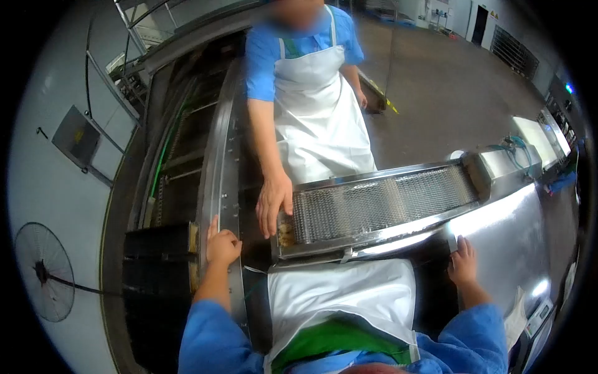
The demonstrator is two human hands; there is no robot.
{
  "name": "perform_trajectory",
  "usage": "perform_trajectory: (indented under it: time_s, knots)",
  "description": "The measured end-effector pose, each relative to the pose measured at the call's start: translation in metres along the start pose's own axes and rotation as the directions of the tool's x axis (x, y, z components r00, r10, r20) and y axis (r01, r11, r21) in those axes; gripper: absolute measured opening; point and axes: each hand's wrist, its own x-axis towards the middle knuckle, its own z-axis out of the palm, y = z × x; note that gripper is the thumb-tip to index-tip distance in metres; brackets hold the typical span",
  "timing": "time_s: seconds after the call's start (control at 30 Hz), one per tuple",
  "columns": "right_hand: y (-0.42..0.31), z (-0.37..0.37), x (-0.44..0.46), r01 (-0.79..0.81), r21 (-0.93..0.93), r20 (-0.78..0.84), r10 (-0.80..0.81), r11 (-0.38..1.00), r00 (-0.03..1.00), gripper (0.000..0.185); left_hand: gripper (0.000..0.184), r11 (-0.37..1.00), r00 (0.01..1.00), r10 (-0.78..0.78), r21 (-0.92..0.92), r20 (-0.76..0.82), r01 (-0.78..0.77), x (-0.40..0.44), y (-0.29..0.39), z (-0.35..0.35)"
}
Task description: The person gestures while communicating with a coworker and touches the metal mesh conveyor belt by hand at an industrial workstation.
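Observation:
My left hand [223,247] rests on the steel rail [229,202] along the long machine at left. Its index finger is stretched forward, the others are loosely bent, and nothing shows in it. Over at the right, my right hand [462,262] lies on the edge of a shiny steel table [512,240], fingers apart and holding nothing visible. Between my hands and farther forward runs a mesh-belt conveyor [386,201] in a steel frame. Pale bits [286,234] lie at its left end, close to a co-worker's hand [274,201].
A co-worker in a white apron [324,118] stands across the conveyor. Black panels [159,262] sit left of my arm. A wall fan [43,272] is at far left. A device with a display [537,319] stands at lower right.

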Motion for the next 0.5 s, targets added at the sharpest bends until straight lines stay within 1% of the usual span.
perform_trajectory:
  time_s: [0.13, 0.2, 0.23, 0.3, 0.33, 0.4, 0.43, 0.5]
  knots:
    - [0.002, 0.003, 0.001, 0.033, -0.002, -0.042, -0.033, 0.999, 0.999, 0.036, 0.016, 1.000, 1.000, 0.013, -0.015, -0.012, -0.013, -0.001, -0.001, 0.000]
    - [0.001, 0.002, 0.000, 0.031, -0.009, -0.031, -0.031, 0.999, 0.999, 0.042, 0.013, 0.999, 1.000, 0.017, -0.029, -0.025, -0.017, -0.001, -0.006, 0.006]
    - [-0.001, 0.002, 0.000, 0.024, -0.007, -0.026, -0.025, 1.000, 0.999, 0.042, 0.011, 0.999, 0.999, 0.015, -0.046, -0.036, -0.017, 0.000, -0.007, 0.009]
    - [-0.004, 0.000, 0.001, 0.013, -0.030, -0.033, -0.014, 0.999, 0.999, 0.048, 0.011, 0.998, 1.000, -0.006, -0.057, -0.009, 0.005, 0.000, -0.006, 0.007]
    - [-0.003, -0.001, 0.000, 0.010, -0.032, -0.027, -0.010, 0.999, 1.000, 0.048, 0.011, 0.997, 0.999, -0.032, -0.069, 0.015, 0.033, 0.000, -0.003, 0.005]
    - [0.000, -0.001, 0.001, 0.039, 0.005, -0.014, -0.039, 0.999, 0.999, 0.043, 0.010, 0.999, 1.000, -0.011, -0.051, -0.005, 0.010, -0.001, -0.004, 0.007]
    - [0.001, -0.001, 0.002, 0.040, 0.004, -0.011, -0.040, 0.999, 0.999, 0.043, 0.009, 0.999, 1.000, 0.009, -0.031, -0.029, -0.010, -0.001, -0.005, 0.007]
    - [0.002, 0.000, 0.001, 0.037, -0.009, 0.019, -0.037, 0.999, 0.999, 0.046, 0.010, 0.999, 1.000, -0.014, -0.048, -0.006, 0.014, 0.000, -0.005, 0.007]
